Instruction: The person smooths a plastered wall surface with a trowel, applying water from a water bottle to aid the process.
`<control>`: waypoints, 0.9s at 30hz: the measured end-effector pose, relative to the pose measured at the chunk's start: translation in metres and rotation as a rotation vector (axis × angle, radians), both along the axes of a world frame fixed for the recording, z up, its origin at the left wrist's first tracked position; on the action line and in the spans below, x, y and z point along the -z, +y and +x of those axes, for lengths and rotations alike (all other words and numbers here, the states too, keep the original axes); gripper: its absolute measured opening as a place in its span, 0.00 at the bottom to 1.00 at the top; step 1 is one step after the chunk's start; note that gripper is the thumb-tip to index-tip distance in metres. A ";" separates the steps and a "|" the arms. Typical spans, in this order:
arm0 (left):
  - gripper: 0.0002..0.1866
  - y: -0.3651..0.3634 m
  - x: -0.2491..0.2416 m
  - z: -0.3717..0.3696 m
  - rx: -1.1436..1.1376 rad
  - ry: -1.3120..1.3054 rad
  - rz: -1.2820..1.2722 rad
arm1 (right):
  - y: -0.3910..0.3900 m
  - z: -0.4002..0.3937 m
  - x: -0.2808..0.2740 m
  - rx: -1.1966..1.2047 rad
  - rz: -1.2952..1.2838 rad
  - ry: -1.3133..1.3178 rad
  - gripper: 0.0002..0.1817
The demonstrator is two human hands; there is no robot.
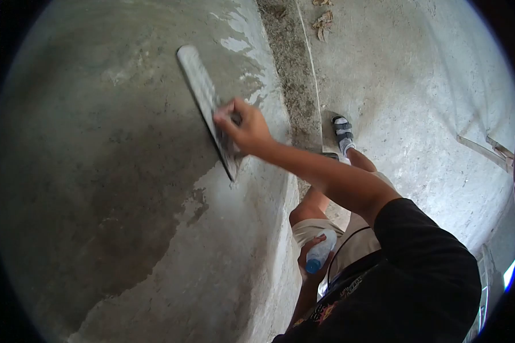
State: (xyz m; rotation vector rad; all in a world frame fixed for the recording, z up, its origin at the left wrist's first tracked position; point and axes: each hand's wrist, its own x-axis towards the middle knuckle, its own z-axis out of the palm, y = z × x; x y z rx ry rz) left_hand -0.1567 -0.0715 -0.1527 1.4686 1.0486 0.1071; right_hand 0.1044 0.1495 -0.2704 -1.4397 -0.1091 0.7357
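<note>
My right hand (243, 127) is closed round the handle of a long plastering trowel (197, 74), somewhat blurred. The trowel's narrow blade, rounded at its far end, lies along a grey cement surface (126, 103). Dark, damp-looking cement spreads to the left of the blade, and a paler area with a ragged border lies below it. Close to my thigh, my left hand (306, 257) grips a clear plastic bottle (325, 244) with a blue cap. Part of that hand is hidden behind the bottle.
A rough strip of ground (294, 74) runs along the cement's edge. Beyond it is a pale concrete floor (383, 74) with dry leaves (323, 26) on it. My sandalled foot (343, 131) stands there. An angled bar (483, 150) lies at the right.
</note>
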 end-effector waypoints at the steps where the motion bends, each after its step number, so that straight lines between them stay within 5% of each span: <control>1: 0.26 0.000 -0.001 0.000 -0.007 -0.006 -0.005 | -0.006 -0.019 0.010 0.007 0.121 -0.043 0.24; 3: 0.27 0.000 0.004 0.003 -0.023 -0.070 -0.044 | -0.009 -0.012 0.027 0.005 0.256 -0.104 0.24; 5: 0.27 0.000 0.002 0.005 -0.041 -0.091 -0.037 | 0.002 0.027 0.055 -0.060 -0.207 0.297 0.21; 6: 0.26 0.002 -0.001 0.007 -0.036 -0.088 -0.017 | 0.013 0.044 0.055 -0.057 -0.204 0.298 0.21; 9: 0.26 0.004 0.007 0.001 -0.033 -0.073 0.006 | 0.036 0.071 0.032 0.015 -0.187 0.075 0.19; 12: 0.26 -0.003 0.004 -0.005 -0.009 0.013 0.019 | 0.002 0.007 -0.030 0.021 0.160 -0.158 0.19; 14: 0.27 0.001 0.000 -0.001 0.060 0.050 0.054 | -0.007 -0.012 -0.022 0.033 0.226 -0.280 0.19; 16: 0.27 -0.003 -0.008 -0.005 0.017 0.021 0.064 | -0.007 -0.010 -0.006 0.038 0.141 -0.249 0.18; 18: 0.26 -0.009 -0.016 -0.005 -0.044 0.018 0.046 | 0.022 0.047 0.025 0.031 -0.133 0.135 0.19; 21: 0.25 -0.024 -0.019 -0.010 -0.051 0.060 0.086 | 0.044 0.057 0.048 0.074 -0.152 0.140 0.24; 23: 0.25 -0.034 -0.017 0.002 -0.086 0.028 0.116 | 0.003 0.005 -0.011 -0.081 -0.179 0.111 0.24; 25: 0.24 -0.045 -0.024 0.008 -0.104 0.000 0.118 | -0.053 -0.077 0.009 -0.199 0.035 -0.058 0.24; 27: 0.23 -0.045 -0.028 0.011 -0.129 -0.080 0.080 | -0.115 -0.097 0.080 -0.368 -0.225 -0.109 0.24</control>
